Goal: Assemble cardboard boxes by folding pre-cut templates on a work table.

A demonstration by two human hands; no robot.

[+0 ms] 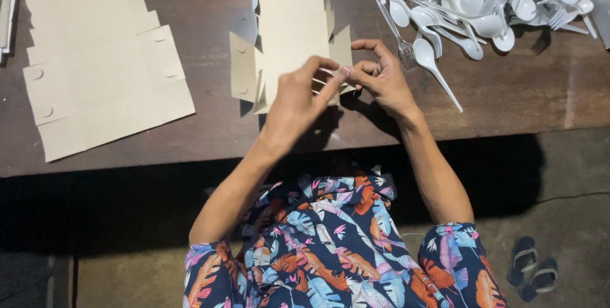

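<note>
- From the head view, your left hand (295, 95) and right hand (380, 78) both pinched shut on a flap of the tan cardboard box blank (293, 25) lying at the table's (508, 101) near edge
- It looked light, thin and easily creased, so fingertip grips at the fold lines suited it
- A pile of white plastic spoons and forks (483, 0) lay just right of your hand; flat blanks (95, 66) sat well left, possibly stacked
</note>
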